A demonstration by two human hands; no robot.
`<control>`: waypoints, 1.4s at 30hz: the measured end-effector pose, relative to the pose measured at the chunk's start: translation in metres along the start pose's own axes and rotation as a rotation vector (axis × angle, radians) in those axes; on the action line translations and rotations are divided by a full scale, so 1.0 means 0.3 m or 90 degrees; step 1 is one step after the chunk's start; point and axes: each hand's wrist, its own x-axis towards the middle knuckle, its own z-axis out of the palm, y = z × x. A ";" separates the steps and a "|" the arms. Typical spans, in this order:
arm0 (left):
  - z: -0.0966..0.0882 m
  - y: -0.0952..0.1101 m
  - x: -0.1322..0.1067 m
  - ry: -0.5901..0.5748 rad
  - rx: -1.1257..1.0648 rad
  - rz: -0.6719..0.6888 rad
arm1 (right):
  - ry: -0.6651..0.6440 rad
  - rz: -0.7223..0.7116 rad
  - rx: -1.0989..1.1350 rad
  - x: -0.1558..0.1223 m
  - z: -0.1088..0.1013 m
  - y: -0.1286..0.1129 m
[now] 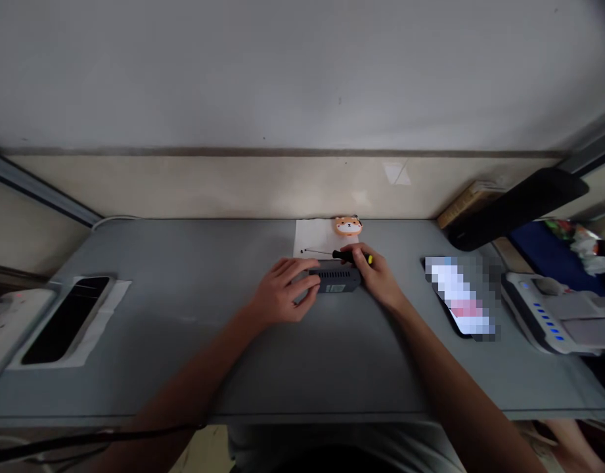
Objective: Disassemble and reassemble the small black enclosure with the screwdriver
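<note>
My right hand [374,270] is closed round a screwdriver [346,256] with a black and yellow handle. Its thin shaft points left, and the tip is by small dark screws [303,251] on a white sheet of paper [312,233]. Just below the paper lies a dark grey box-shaped device [339,279] with a row of vent slots and a pale label. My left hand [290,289] grips the left end of this device, fingers curled over it. The side of my right hand is at the device's right end; whether it touches cannot be made out.
An orange animal-face case [348,226] sits on the paper's right corner. At the left, a dark-screened phone [68,318] lies on white paper. To the right are a lit phone [460,299], a power strip [553,315] and a black cylinder [519,207] against the wall.
</note>
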 end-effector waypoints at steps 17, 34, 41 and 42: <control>-0.043 -0.052 0.012 -0.016 0.040 0.027 | 0.223 0.110 0.282 0.018 -0.027 -0.012; 0.001 -0.008 0.005 -0.032 0.087 0.032 | 0.284 0.102 0.346 0.024 -0.064 -0.014; 0.009 0.005 0.016 -0.007 0.082 0.044 | 0.288 0.128 0.342 0.023 -0.061 -0.025; 0.010 0.006 0.017 -0.005 0.085 0.046 | 0.284 0.128 0.341 0.023 -0.060 -0.026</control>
